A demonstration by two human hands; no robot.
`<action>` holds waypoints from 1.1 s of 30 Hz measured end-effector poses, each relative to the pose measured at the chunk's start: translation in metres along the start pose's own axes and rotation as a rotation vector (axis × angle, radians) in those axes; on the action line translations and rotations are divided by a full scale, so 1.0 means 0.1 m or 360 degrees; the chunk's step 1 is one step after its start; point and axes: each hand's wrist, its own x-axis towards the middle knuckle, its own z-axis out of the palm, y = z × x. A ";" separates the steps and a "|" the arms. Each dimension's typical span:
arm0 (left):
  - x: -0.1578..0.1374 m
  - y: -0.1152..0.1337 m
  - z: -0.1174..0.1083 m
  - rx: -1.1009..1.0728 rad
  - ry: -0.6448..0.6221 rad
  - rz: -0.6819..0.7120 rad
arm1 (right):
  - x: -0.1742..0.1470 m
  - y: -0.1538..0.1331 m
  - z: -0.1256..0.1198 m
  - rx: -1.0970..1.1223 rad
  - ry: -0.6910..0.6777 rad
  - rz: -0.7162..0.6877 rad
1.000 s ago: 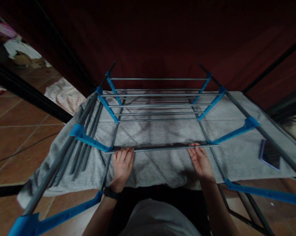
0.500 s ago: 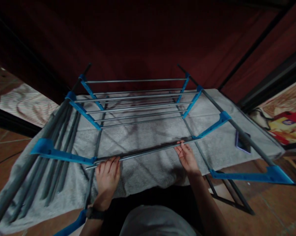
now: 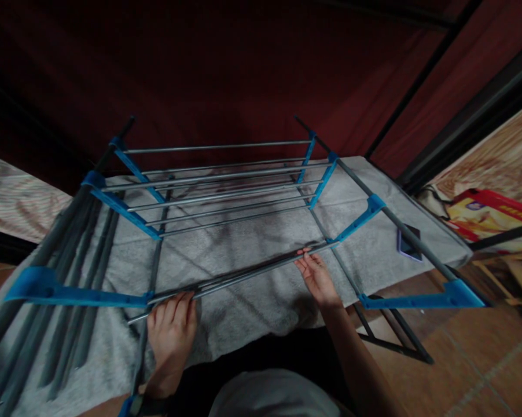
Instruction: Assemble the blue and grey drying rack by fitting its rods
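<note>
A partly assembled drying rack, with grey tubes and blue plastic brackets, lies across the table in front of me. My left hand [image 3: 173,324] has its fingers wrapped over a thin metal rod [image 3: 247,277] near its left end, which sticks out past the hand. Toward the other end, my right hand [image 3: 316,278] pinches the rod between thumb and fingers. The rod runs close along another crossbar, between the left blue bracket [image 3: 91,295] and the right blue bracket [image 3: 360,220]. Behind it, several crossbars [image 3: 226,197] span the far brackets.
Several loose grey tubes [image 3: 65,330] lie at the left on the grey blanket [image 3: 252,324]. A phone [image 3: 410,243] rests on the right, beneath a side tube. Dark red fabric [image 3: 226,69] hangs behind. A red and yellow package [image 3: 491,211] stands at far right.
The view has shifted, so the rack appears further left. Both hands keep their hold on the rod; its left end now juts a little more below the crossbar.
</note>
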 end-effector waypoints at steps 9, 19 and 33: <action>-0.07 0.03 0.09 -0.0187 -0.0076 -0.0151 | 0.00 0.02 -0.06 -0.0029 -0.0019 0.0000; -0.07 0.04 0.11 -0.0111 -0.0075 -0.0082 | 0.01 0.03 -0.07 -0.0020 0.0089 0.0011; -0.10 0.01 0.12 -0.0267 -0.0095 -0.0062 | 0.03 0.07 -0.09 0.0000 0.0136 -0.0009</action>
